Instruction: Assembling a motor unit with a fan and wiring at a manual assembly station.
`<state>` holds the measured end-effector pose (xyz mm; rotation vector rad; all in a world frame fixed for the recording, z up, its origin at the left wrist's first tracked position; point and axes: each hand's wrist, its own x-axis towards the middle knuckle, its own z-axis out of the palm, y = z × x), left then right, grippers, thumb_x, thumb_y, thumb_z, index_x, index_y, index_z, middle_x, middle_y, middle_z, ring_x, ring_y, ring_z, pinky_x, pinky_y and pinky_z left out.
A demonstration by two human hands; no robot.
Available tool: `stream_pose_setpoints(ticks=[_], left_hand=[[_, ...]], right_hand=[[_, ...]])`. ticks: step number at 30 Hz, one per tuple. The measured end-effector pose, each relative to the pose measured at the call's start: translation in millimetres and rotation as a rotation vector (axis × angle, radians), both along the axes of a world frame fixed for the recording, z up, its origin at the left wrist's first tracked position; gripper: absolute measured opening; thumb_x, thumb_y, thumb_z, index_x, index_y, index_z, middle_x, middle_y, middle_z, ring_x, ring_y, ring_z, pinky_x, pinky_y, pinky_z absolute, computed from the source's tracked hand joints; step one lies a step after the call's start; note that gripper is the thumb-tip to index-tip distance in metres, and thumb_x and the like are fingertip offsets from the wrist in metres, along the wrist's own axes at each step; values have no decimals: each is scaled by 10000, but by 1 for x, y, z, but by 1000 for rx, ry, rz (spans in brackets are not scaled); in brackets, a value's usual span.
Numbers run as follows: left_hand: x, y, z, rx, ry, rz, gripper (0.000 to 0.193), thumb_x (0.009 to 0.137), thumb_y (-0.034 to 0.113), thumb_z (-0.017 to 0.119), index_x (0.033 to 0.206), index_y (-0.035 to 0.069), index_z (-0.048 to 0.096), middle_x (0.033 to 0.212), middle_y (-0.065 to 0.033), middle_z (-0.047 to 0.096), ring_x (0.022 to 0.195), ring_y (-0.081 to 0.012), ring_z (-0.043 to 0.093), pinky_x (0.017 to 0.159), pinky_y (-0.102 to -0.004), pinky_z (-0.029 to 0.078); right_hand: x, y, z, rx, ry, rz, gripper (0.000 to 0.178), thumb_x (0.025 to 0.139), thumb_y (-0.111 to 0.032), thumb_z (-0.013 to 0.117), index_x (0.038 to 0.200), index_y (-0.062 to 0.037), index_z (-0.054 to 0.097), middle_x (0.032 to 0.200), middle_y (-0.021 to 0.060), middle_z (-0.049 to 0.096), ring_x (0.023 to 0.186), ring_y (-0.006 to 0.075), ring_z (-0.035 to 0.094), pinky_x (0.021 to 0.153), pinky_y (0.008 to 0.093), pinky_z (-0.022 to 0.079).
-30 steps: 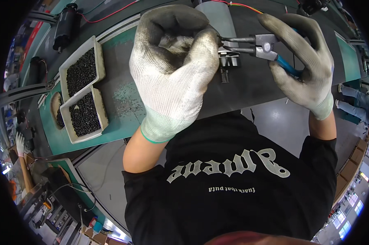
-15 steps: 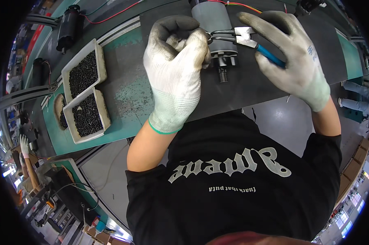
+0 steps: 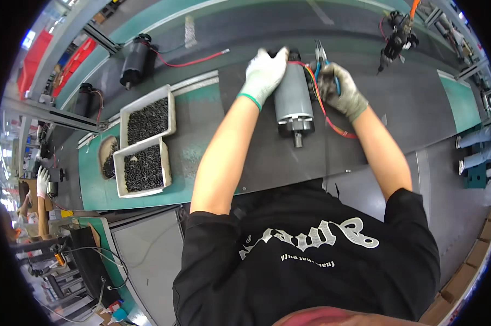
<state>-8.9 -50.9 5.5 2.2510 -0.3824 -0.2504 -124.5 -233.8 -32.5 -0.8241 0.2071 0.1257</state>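
A grey cylindrical motor (image 3: pixel 293 100) lies on the dark mat in front of me, its toothed shaft towards me. My left hand (image 3: pixel 264 73), in a white knit glove, grips its far end; the fingertips are partly hidden there. My right hand (image 3: pixel 340 92), in a glove with a dirty grey palm, is closed round blue-handled circlip pliers (image 3: pixel 320 58) just right of the motor. The tips of the pliers point away from me. Red and yellow wires (image 3: pixel 322 103) run from the motor's far end down its right side.
Two white bins (image 3: pixel 171 117) of small black parts stand at the left beside a round dish (image 3: pixel 105 157). Another motor (image 3: pixel 135 61) with a red wire lies farther back. A black power tool (image 3: pixel 398 42) hangs at the far right. A co-worker's gloved hand (image 3: pixel 42 182) shows far left.
Both hands have moved away from me and apart. My left hand has gone to the motor's far end. The pliers have turned from lying crosswise to pointing away, and the wires now hang along the motor's right.
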Motion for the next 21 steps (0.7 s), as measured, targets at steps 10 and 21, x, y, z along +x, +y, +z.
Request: stream_pose_setpoints(ticks=[10,21], left_hand=[[-111,48,75,-556,-276,-129,1006,615,321,920,1377,-76,397,1159,-259,650,1087,-344,663,916,-404,537],[-105,75,58,-779,-562,-739,1006,427,324,998,1254,-29,545,1290,-248,548,1156,-328,600,965,-427,512]], right_hand=[[-106,42,97,-501,-392,-225,471,727,-197,626,1117,62,571,943,162,591,778,269,622,718,372,510],[-99,48,243,-2039,-470,409,714,543,-70,554,1238,65,649,1013,165,674,944,267,649,819,361,538]])
